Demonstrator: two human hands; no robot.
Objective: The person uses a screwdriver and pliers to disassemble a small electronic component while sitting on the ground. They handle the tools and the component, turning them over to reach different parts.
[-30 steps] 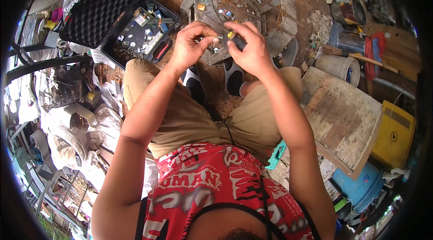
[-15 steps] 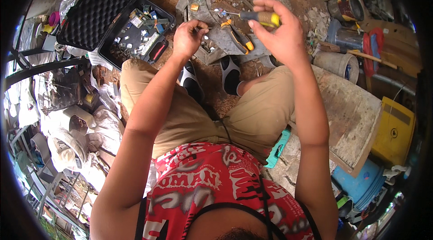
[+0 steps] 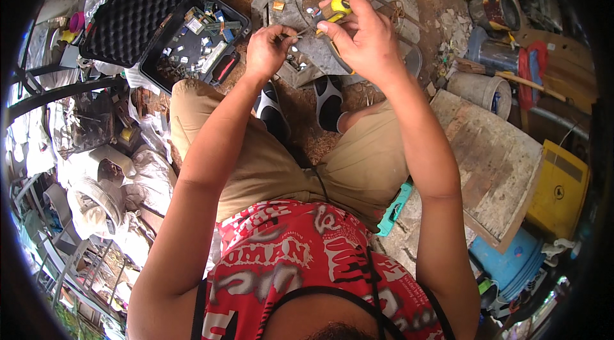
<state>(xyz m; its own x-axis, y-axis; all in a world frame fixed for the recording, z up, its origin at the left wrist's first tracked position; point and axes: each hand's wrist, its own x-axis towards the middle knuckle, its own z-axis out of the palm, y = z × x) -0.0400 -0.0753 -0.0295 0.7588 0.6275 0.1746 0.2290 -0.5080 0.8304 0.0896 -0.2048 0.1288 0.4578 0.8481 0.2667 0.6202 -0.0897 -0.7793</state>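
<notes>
My right hand (image 3: pixel 369 38) grips a screwdriver (image 3: pixel 339 6) with a yellow and dark handle. Its thin shaft slants down to the left and ends close to the fingertips of my left hand (image 3: pixel 268 52). Those left fingers are pinched together on something too small to make out. Below my right hand lie orange-and-black pliers (image 3: pixel 338 57), mostly covered by that hand. They rest on a grey, worn board (image 3: pixel 313 59), where a small yellowish square part (image 3: pixel 278 5) and other bits are scattered.
To the left stands an open black case (image 3: pixel 240 27) holding several small electronic parts, its foam-lined lid (image 3: pixel 137 17) tipped back. A worn wooden panel (image 3: pixel 486 161), a yellow case (image 3: pixel 559 186) and a blue bucket (image 3: pixel 511 260) are on the right. My shoes (image 3: pixel 327 107) are just below the board.
My right hand has moved left with the screwdriver, tilting its shaft down toward my left fingertips. The pliers, in plain sight before, are now mostly covered. My left hand has barely moved.
</notes>
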